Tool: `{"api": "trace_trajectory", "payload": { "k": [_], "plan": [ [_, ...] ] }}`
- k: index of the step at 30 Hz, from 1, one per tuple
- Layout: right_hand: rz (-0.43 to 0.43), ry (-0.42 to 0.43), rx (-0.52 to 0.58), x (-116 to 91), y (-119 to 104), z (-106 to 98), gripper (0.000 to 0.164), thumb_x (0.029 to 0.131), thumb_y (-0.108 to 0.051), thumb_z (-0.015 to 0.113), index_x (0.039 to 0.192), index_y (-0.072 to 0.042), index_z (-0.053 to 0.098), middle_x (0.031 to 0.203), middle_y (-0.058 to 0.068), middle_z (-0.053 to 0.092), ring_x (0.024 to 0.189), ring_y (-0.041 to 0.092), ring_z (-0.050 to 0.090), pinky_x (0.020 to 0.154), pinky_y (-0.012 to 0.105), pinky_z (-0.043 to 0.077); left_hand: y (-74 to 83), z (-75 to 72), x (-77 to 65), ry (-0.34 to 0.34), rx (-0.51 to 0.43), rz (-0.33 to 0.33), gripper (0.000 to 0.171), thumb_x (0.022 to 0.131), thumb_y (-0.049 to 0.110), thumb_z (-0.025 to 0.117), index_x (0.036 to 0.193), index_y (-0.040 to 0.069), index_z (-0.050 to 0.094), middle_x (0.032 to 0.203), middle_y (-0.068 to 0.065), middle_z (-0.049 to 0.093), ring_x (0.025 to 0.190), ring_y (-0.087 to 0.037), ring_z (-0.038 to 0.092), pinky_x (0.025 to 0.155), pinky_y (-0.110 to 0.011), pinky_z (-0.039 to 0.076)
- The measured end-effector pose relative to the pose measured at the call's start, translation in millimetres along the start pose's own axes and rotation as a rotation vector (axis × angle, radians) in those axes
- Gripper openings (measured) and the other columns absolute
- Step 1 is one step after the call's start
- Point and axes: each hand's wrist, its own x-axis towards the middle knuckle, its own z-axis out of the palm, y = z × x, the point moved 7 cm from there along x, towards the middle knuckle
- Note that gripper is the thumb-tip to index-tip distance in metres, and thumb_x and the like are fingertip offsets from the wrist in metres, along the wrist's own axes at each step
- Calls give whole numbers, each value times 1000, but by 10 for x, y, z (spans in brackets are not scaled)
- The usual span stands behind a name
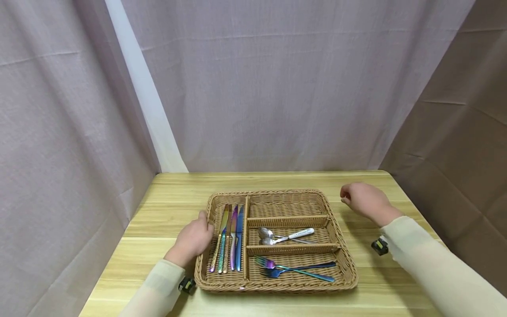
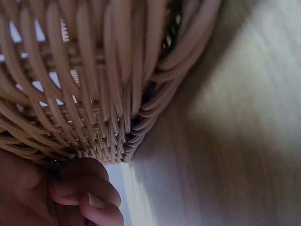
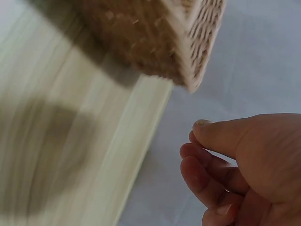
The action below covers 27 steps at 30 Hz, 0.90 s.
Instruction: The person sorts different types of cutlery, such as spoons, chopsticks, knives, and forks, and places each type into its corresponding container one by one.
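Observation:
A brown wicker cutlery basket (image 1: 245, 237) with compartments is on the table in the head view. My left hand (image 1: 195, 237) holds its left rim; in the left wrist view, the curled fingers (image 2: 89, 188) meet the woven wall. Several knives (image 1: 232, 251) with gold, teal, purple and blue colouring lie lengthwise in the left compartment. Two spoons (image 1: 267, 241), one with a white handle, lie in the middle right compartment. Two iridescent forks (image 1: 273, 272) cross in the front right compartment. My right hand (image 1: 365, 201) hovers right of the basket, fingers loosely curled around nothing.
The back right compartment (image 1: 285, 208) shows only bare wicker. A light wood table (image 1: 134, 259) carries the basket. Grey curtains (image 1: 277, 97) stand behind and on the left, with a darker brown one (image 1: 459, 132) on the right.

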Motion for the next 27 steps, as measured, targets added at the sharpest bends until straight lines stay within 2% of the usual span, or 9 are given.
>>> {"api": "trace_trajectory", "payload": {
  "k": [4, 10, 14, 20, 23, 27],
  "plan": [
    [31, -15, -5, -77, 175, 24, 6, 99, -12, 74, 95, -7, 75, 83, 2, 70, 73, 21, 65, 66, 52, 58, -8, -1, -12, 1, -2, -1, 69, 115, 30, 40, 164, -15, 26, 126, -37, 70, 105, -50, 74, 93, -62, 60],
    [91, -53, -6, -211, 442, 60, 8, 99, -11, 74, 99, -3, 75, 84, 4, 70, 74, 22, 65, 66, 52, 57, -21, 31, -29, -7, 0, -1, 72, 115, 31, 39, 166, -17, 22, 138, -38, 65, 115, -52, 71, 98, -62, 58],
    [117, -77, -7, -302, 603, 53, 12, 100, -11, 73, 104, 0, 75, 88, 8, 73, 78, 25, 68, 70, 55, 58, -46, 49, -41, -6, 1, -4, 72, 115, 32, 39, 165, -16, 23, 138, -38, 65, 114, -51, 72, 97, -62, 59],
    [177, -142, -4, -499, 899, 102, 25, 98, -12, 75, 115, 6, 74, 104, 22, 76, 86, 33, 72, 74, 58, 59, -55, 58, -40, -4, 4, 2, 71, 115, 31, 39, 165, -17, 24, 137, -39, 65, 113, -51, 72, 96, -62, 59],
    [234, -177, 22, -611, 1075, 158, 28, 98, -14, 74, 117, 6, 74, 103, 23, 76, 82, 32, 69, 66, 56, 57, -51, 55, -34, -6, 7, 6, 71, 115, 32, 39, 165, -17, 24, 137, -39, 65, 112, -51, 73, 95, -62, 59],
    [311, -240, 57, -734, 1274, 235, 13, 98, -14, 69, 98, -1, 72, 86, 14, 70, 73, 29, 60, 59, 52, 52, -48, 28, -27, -2, 11, 5, 70, 115, 30, 41, 164, -18, 25, 133, -39, 67, 108, -51, 73, 92, -62, 60]
  ]
}}
